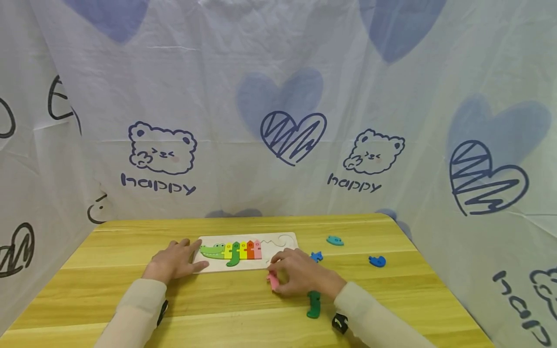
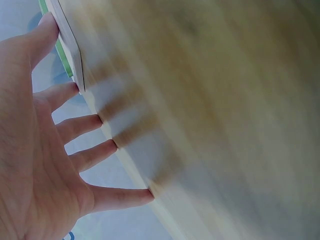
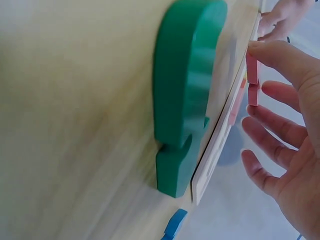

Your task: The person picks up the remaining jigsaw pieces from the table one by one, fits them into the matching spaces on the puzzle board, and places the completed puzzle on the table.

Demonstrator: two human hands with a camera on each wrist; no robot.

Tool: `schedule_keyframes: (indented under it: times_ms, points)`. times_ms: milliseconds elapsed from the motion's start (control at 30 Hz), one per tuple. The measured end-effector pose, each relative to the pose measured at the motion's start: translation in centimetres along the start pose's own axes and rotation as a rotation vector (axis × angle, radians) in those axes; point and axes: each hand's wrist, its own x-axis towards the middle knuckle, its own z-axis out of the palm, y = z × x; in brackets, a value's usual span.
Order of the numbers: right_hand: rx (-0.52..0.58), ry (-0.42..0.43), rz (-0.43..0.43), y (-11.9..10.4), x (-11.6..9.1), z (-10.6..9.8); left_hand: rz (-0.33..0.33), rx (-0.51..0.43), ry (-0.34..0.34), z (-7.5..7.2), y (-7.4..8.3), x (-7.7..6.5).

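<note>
A wooden crocodile puzzle board (image 1: 213,267) lies on the table, its left part filled with a green head piece (image 1: 212,251) and yellow, green, red and pink body pieces. My left hand (image 1: 176,261) rests at the board's left end, thumb and index finger on its edge; the left wrist view shows the fingers spread straight, other fingertips touching the table. My right hand (image 1: 298,271) pinches a pink puzzle piece (image 1: 272,280) between thumb and fingers, just in front of the board's lower right edge. In the right wrist view the pink piece (image 3: 253,75) sits upright at the thumb tip.
A dark green leg-shaped piece (image 1: 314,304) lies below my right wrist. Blue pieces (image 1: 316,256) (image 1: 377,261) and a light blue piece (image 1: 335,240) lie right of the board. A printed cloth (image 1: 226,193) hangs behind the wooden table (image 1: 209,309).
</note>
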Motion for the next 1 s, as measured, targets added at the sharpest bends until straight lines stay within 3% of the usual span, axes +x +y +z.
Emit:
schedule_keyframes:
  times_ms: [667,1000]
  points:
    - [0.112,0.007,0.104,1.6,0.9,-0.8,-0.006,-0.008,-0.005,-0.5,0.4,-0.3]
    - [0.050,0.019,0.138,1.9,2.0,-1.2,-0.010,-0.003,0.000,-0.3,0.2,-0.1]
